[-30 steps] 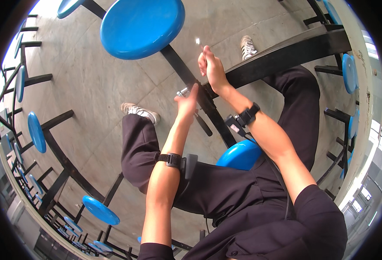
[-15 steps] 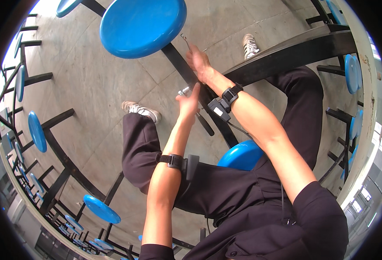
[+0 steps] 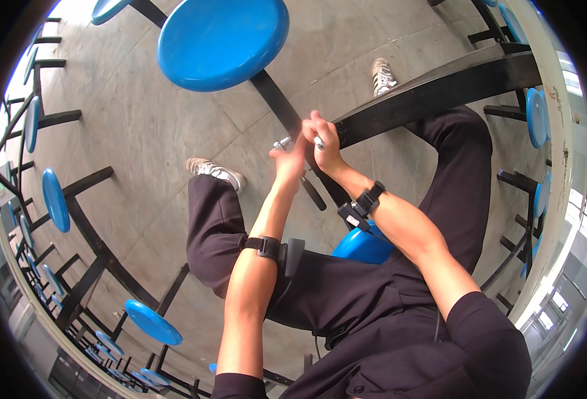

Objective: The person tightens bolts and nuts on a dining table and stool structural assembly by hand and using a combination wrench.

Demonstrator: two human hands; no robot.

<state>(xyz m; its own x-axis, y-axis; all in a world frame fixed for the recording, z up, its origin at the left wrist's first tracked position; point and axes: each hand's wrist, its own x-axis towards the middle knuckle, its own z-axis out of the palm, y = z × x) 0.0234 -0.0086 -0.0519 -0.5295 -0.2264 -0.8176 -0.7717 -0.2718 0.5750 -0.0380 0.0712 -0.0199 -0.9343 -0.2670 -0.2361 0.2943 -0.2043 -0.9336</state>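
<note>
My left hand (image 3: 289,165) is closed beside a black steel bar (image 3: 277,100). A silver metal piece (image 3: 282,143), like a bolt or socket, sticks out by its thumb. Below the palm runs a tool with a dark rod-like handle (image 3: 313,194); its head is hidden by the fingers. My right hand (image 3: 322,143) is closed round a silver wrench, of which only a bright end (image 3: 318,142) shows. Both hands are close together where the bar meets a thicker black beam (image 3: 440,93). A round blue seat (image 3: 223,43) is fixed at the bar's far end.
Another blue seat (image 3: 363,245) lies under my lap. The thick beam crosses above my right leg. Rows of blue seats on black frames, such as one seat (image 3: 56,199), stand at the left. A pale table edge (image 3: 559,166) curves along the right.
My right hand has come nearer and in beside my left hand, and the wrench has turned so that its end points up towards me. My left hand has hardly moved.
</note>
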